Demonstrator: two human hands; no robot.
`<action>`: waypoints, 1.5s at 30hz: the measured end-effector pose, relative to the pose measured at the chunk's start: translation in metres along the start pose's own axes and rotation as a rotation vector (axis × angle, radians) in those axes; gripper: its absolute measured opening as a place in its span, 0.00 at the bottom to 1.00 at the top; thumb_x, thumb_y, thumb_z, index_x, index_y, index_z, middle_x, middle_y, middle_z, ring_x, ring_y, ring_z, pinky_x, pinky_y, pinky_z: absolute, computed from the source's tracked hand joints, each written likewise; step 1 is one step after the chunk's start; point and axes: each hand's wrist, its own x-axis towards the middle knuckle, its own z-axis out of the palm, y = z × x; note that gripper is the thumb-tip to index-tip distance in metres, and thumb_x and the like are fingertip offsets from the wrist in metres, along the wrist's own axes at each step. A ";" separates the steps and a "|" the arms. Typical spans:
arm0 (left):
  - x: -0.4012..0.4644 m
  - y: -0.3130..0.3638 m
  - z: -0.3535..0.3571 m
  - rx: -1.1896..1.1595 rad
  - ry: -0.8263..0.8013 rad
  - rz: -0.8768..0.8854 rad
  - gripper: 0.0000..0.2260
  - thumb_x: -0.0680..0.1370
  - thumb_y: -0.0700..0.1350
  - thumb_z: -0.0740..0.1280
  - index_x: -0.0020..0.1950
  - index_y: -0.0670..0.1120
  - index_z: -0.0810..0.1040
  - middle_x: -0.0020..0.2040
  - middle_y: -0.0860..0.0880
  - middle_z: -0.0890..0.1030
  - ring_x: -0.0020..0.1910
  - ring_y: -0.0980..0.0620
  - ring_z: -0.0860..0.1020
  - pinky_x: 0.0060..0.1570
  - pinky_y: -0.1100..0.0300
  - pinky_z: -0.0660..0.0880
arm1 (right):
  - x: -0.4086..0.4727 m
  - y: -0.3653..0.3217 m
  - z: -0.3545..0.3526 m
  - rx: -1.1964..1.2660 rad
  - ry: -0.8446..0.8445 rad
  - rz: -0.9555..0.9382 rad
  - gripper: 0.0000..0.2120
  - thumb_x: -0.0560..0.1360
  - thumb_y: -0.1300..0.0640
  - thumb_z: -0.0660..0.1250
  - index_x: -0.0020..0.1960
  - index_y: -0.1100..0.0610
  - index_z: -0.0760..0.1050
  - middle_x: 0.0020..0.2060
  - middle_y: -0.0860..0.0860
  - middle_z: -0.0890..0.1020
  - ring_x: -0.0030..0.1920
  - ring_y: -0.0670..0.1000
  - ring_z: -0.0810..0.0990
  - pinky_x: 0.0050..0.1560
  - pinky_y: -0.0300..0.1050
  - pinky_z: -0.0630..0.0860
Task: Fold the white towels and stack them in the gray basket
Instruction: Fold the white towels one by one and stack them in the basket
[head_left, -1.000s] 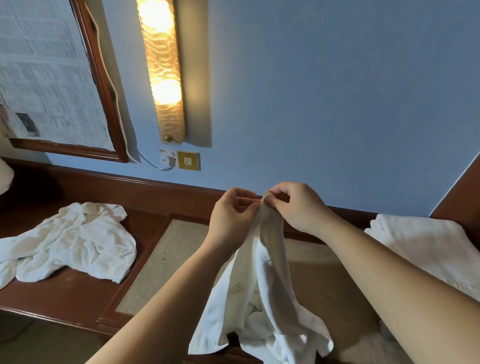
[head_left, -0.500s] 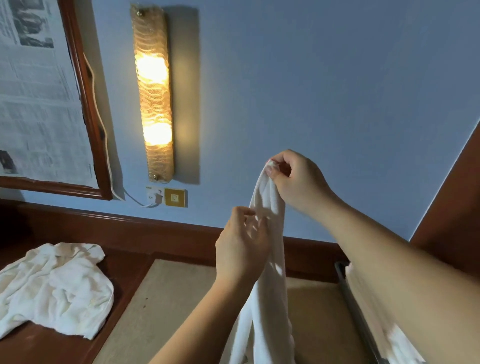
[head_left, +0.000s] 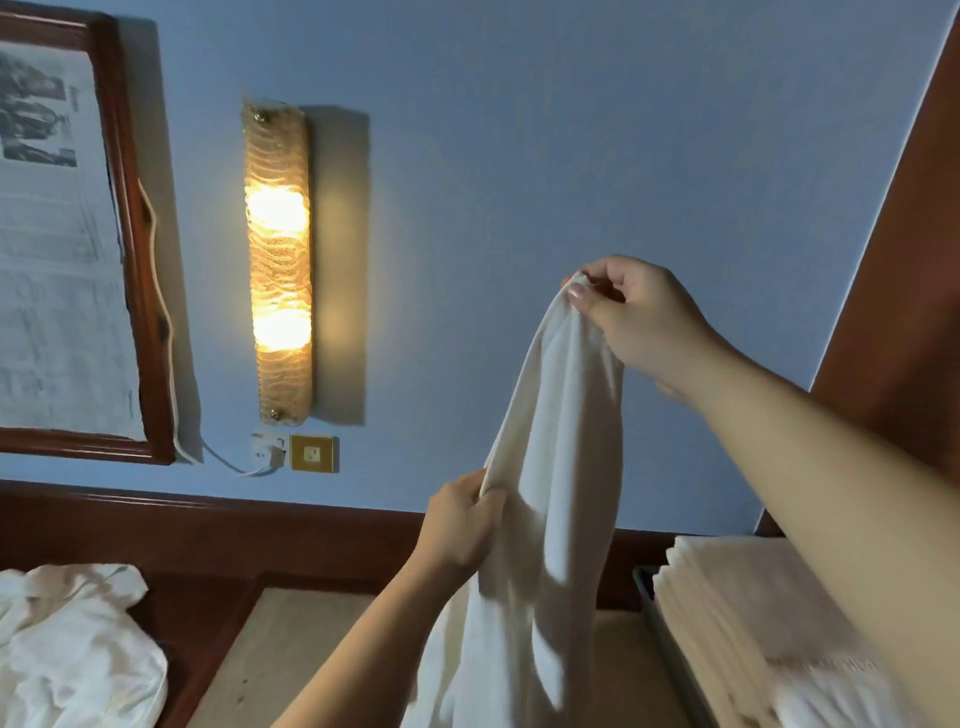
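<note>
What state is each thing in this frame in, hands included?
Held towel: unfolded, hanging, lifted by one end.
Right hand: raised, pinching the towel's top corner.
Left hand: lower, gripping the towel's edge.
Crumpled towels: unfolded heap on the desk, left.
Folded towels: stacked flat in the gray basket.
Wall lamp: lit.
Plug: in its socket.

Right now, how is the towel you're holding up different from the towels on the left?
The held towel hangs long in the air, gripped by the right hand and left hand. The crumpled towels lie bunched on the wooden surface, untouched. Both are white and unfolded.
</note>
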 end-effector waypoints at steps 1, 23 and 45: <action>-0.001 -0.009 0.000 -0.019 -0.022 -0.018 0.14 0.78 0.49 0.62 0.36 0.42 0.67 0.32 0.53 0.72 0.34 0.52 0.71 0.37 0.54 0.68 | -0.001 0.000 -0.003 0.026 -0.003 0.009 0.06 0.82 0.51 0.67 0.54 0.50 0.83 0.47 0.45 0.85 0.45 0.43 0.80 0.48 0.40 0.73; -0.052 -0.149 -0.019 0.328 0.221 0.213 0.10 0.85 0.40 0.58 0.53 0.57 0.71 0.46 0.57 0.70 0.41 0.56 0.74 0.41 0.53 0.72 | -0.021 0.034 -0.014 -0.028 0.016 0.117 0.06 0.84 0.50 0.63 0.57 0.48 0.78 0.52 0.47 0.81 0.53 0.48 0.79 0.56 0.47 0.74; -0.029 0.010 -0.124 0.659 0.228 1.135 0.04 0.78 0.39 0.71 0.48 0.40 0.84 0.38 0.48 0.79 0.32 0.47 0.76 0.28 0.52 0.73 | -0.091 0.012 0.052 0.070 -0.727 0.222 0.16 0.75 0.40 0.75 0.62 0.37 0.80 0.26 0.47 0.65 0.30 0.46 0.66 0.37 0.34 0.67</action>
